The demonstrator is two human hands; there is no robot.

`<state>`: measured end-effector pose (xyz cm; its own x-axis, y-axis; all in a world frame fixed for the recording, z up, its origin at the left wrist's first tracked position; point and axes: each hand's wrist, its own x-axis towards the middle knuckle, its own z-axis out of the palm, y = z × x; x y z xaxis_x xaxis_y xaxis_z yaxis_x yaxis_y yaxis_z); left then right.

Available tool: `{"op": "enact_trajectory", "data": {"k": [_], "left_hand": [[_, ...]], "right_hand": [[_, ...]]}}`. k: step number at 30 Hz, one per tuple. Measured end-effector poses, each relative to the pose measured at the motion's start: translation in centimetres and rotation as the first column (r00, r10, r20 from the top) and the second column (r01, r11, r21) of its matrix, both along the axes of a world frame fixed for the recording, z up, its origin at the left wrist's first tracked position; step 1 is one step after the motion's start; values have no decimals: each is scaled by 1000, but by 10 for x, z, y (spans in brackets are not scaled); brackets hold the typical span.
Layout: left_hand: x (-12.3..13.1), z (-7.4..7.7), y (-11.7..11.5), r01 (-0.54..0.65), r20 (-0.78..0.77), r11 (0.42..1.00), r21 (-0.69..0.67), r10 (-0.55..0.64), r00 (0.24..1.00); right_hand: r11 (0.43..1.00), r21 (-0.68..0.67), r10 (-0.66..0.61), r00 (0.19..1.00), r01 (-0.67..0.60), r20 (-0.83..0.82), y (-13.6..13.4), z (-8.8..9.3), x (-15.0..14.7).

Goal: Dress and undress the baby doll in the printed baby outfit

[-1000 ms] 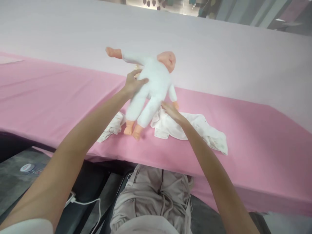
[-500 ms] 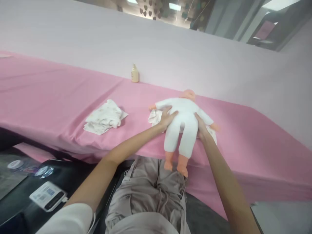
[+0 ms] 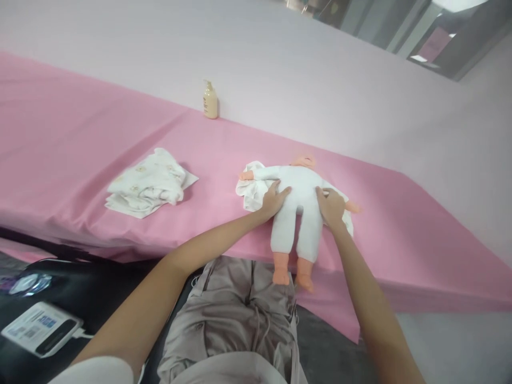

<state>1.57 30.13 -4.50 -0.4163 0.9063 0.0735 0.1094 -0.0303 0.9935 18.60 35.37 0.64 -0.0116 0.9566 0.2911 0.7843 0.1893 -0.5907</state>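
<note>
Pink counter [image 3: 404, 229]: left hand [image 3: 274, 200] and right hand [image 3: 332, 208], fingers part-curled, grip the doll [image 3: 299, 188] bilaterally, apparently steadying it over cloth [image 3: 252, 195] beside them.

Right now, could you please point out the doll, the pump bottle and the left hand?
Doll [image 3: 300, 191], head view: white torso.
Pump bottle [image 3: 210, 104], head view: middle of its body.
Left hand [image 3: 273, 200], head view: back of the hand.

Diffuse light, soft shadows, upper-right glare, slight blur
</note>
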Motion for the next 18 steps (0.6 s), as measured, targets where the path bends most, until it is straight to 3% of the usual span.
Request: {"op": "enact_trajectory", "data": {"k": [1, 3, 7, 11, 15, 18], "left_hand": [[-1, 1, -2, 15, -59, 1000, -1, -16, 998], [-4, 5, -4, 25, -267, 1000, -1, -24, 963], [-19, 14, -4, 3, -671, 1000, -28, -20, 742], [-41, 15, 3, -19, -800, 999, -48, -27, 599], [-58, 6, 12, -77, -876, 996, -49, -6, 483], [-63, 0, 17, -166, -899, 985, -53, 26, 438]], "right_hand": [[997, 83, -6, 993, -4, 116, 3, 3, -7], [974, 186, 65, 948, -127, 311, 11, 8, -26], [914, 81, 298, 794, -397, 530, 35, 14, -80], [871, -61, 400, 634, -487, 662, 56, 13, -126], [821, -149, 462, 487, -551, 741, 62, 3, -155], [799, -173, 490, 455, -576, 744, 61, -6, -167]]}}
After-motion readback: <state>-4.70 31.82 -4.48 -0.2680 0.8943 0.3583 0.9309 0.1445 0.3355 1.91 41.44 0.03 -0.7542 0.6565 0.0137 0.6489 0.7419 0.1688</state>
